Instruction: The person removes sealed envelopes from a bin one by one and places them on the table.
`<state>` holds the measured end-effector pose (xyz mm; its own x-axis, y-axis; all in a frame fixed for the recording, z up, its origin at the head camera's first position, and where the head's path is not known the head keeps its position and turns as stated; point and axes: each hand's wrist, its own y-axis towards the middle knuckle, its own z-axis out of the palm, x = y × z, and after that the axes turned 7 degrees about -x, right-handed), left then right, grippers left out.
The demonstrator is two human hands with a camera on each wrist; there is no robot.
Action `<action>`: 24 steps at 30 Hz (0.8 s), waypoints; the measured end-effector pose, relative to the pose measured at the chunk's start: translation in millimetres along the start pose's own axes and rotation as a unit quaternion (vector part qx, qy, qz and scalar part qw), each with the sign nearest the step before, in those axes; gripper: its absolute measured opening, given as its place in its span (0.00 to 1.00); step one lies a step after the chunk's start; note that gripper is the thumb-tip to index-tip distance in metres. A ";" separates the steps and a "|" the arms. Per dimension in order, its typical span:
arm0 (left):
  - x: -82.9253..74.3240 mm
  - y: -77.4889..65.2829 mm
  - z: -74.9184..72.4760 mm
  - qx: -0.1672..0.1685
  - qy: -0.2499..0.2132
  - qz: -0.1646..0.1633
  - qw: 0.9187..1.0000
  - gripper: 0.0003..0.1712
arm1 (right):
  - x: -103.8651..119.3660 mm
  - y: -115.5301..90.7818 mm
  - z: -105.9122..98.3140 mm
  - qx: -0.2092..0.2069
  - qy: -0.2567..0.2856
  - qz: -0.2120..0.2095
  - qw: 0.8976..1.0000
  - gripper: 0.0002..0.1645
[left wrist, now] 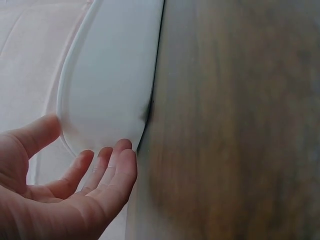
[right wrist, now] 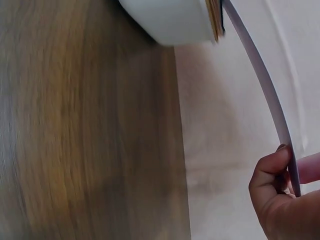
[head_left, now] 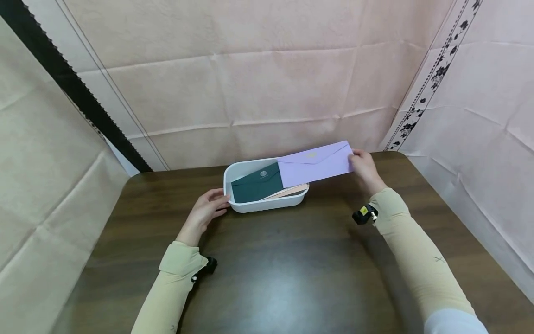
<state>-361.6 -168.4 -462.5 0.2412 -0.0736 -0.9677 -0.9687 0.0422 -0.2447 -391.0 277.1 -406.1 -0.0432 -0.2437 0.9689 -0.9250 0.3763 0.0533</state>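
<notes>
A white plastic bin [head_left: 267,205] stands near the table's back edge. Inside lie a dark green envelope [head_left: 254,188] bearing a small round emblem and some cream-coloured paper edges [head_left: 288,191]. My right hand [head_left: 367,171] pinches a purple envelope [head_left: 317,162] at its right end. That envelope slants up to the right, its left end overlapping the green one; in the right wrist view it bows in a curve [right wrist: 265,75]. My left hand [head_left: 207,208] touches the bin's left end, thumb at the rim and relaxed fingers against the end wall, as the left wrist view shows.
The brown wooden table [head_left: 275,260] extends in front of the bin. Pale creased cloth [head_left: 283,88] hangs behind and at both sides, with a black band at left. A black wrist camera [head_left: 364,214] hangs under the right sleeve.
</notes>
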 end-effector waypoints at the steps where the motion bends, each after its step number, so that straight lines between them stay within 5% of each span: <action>1: 0.1 0.3 -0.3 0.001 0.002 0.001 1.000 0.37 | -0.9 0.9 -5.3 -0.005 -0.002 0.001 1.000 0.29; 24: 3.6 2.0 -3.1 0.005 -0.008 0.003 1.000 0.36 | -6.7 4.0 -104.2 -0.010 0.134 0.102 0.986 0.36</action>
<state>-362.8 -171.7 -466.3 0.2360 -0.0567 -0.9701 -0.9696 0.0532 -0.2389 -355.1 373.4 -387.2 -0.1237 0.0838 0.9888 -0.8995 0.4114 -0.1474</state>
